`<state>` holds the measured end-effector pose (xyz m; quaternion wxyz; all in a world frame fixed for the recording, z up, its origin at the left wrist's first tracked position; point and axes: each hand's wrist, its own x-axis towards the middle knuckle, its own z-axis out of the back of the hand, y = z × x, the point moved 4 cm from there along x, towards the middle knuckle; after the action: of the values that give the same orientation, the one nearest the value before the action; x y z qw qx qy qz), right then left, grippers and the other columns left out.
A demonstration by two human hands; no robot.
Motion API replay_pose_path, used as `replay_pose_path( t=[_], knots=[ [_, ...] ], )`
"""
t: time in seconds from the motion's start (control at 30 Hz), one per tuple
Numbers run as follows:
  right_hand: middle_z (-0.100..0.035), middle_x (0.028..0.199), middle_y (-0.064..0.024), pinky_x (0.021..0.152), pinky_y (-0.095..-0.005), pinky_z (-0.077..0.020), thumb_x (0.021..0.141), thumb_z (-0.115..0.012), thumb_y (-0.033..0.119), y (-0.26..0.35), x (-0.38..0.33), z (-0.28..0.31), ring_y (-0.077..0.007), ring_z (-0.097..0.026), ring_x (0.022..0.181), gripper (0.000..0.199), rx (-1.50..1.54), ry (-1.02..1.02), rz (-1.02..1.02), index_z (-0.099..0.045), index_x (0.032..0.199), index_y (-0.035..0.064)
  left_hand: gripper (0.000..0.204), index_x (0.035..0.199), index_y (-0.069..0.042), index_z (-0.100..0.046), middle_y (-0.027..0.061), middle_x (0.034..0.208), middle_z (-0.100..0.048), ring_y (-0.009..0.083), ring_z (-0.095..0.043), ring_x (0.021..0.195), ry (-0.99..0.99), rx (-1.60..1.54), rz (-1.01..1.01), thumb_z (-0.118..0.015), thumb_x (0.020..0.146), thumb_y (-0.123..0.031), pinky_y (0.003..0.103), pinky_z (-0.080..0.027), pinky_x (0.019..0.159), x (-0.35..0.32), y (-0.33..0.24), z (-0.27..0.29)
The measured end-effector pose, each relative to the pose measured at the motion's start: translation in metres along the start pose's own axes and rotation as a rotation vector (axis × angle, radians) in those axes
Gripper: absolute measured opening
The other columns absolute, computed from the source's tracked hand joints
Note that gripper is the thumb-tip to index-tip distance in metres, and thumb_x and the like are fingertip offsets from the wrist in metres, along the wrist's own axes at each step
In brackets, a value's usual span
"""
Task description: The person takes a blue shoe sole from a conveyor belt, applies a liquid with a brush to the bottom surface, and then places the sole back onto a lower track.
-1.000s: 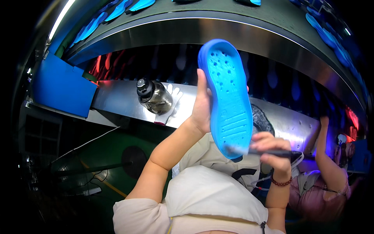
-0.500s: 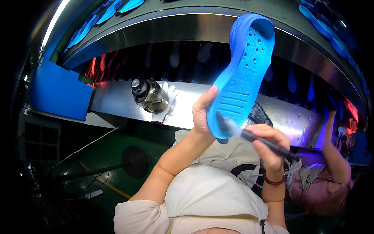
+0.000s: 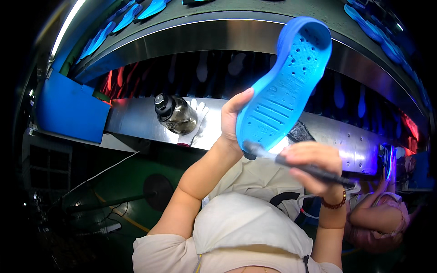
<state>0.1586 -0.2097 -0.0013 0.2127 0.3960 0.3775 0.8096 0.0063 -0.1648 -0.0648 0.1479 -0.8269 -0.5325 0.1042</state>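
Gripping a blue perforated shoe sole (image 3: 284, 86) by its lower end, my left hand (image 3: 232, 120) was closed on it and held it raised above the steel ledge (image 3: 136, 120). My right hand (image 3: 314, 168) was wrapped around a dark pen-like tool (image 3: 296, 164) whose tip met the sole's heel. On the ledge lay a clear bottle (image 3: 175, 114) with a black cap, its contents hard to make out, beside a white glove (image 3: 195, 120). A blue box (image 3: 68, 109) sat to the left.

sleeves: short, cream | right wrist: dark red bead bracelet (image 3: 335, 204) | forearms bare
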Motion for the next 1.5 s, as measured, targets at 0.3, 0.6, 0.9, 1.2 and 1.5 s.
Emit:
replay_pose_path(
  t=[0.3,0.6,0.9,1.2,1.5],
  knots=[
    [-0.066,0.092,-0.0121,0.072,-0.0301,-0.0520,0.069,-0.068,0.002,-0.006,-0.014,0.007,-0.0256,-0.065,0.083,0.023,-0.018,0.269,-0.162,-0.064,0.092,0.0034,0.052,0.119,0.003,-0.049,0.0185,0.109,-0.056,0.0254,-0.057,0.096,-0.036,0.330,0.460,-0.055,0.080,-0.031,0.034,-0.045,0.085,-0.011,0.011,-0.003],
    [-0.066,0.092,-0.0123,0.073,-0.0302,-0.0521,0.069,-0.067,-0.001,-0.007,-0.023,0.014,-0.0257,-0.065,0.084,0.022,-0.196,0.559,-0.194,-0.063,0.091,0.0023,0.057,0.120,0.003,-0.048,0.0191,0.111,-0.053,0.0231,-0.055,0.096,-0.081,0.703,0.668,-0.057,0.080,-0.037,0.032,-0.046,0.080,-0.025,0.016,0.005],
    [-0.066,0.091,-0.0126,0.073,-0.0316,-0.0508,0.072,-0.067,0.004,-0.032,-0.035,0.036,-0.0263,-0.064,0.084,0.019,-0.093,0.417,-0.286,-0.063,0.090,0.0010,0.056,0.121,0.002,-0.047,0.0167,0.109,-0.055,0.0193,-0.057,0.090,-0.069,0.790,0.530,-0.057,0.081,-0.036,0.029,-0.048,0.075,-0.035,0.001,0.012],
    [-0.059,0.061,-0.0076,0.051,-0.0248,-0.0422,0.078,-0.060,0.009,-0.022,0.002,0.008,-0.0120,-0.055,0.055,0.013,-0.117,-0.060,-0.403,-0.062,0.072,-0.0023,0.046,0.116,0.003,-0.048,0.0154,0.103,-0.058,0.0187,-0.060,0.084,-0.039,0.726,0.330,-0.047,0.088,-0.033,0.028,-0.048,0.073,-0.009,0.028,0.014],
    [-0.055,0.053,-0.0063,0.045,-0.0220,-0.0432,0.083,-0.055,0.017,-0.058,0.018,0.000,-0.0096,-0.053,0.046,0.026,0.123,-0.229,-0.761,-0.057,0.066,-0.0031,0.041,0.116,0.003,-0.050,0.0114,0.098,-0.058,0.0143,-0.056,0.085,-0.064,0.854,0.256,-0.043,0.090,-0.029,0.026,-0.045,0.073,-0.004,0.031,0.040]
  ],
)
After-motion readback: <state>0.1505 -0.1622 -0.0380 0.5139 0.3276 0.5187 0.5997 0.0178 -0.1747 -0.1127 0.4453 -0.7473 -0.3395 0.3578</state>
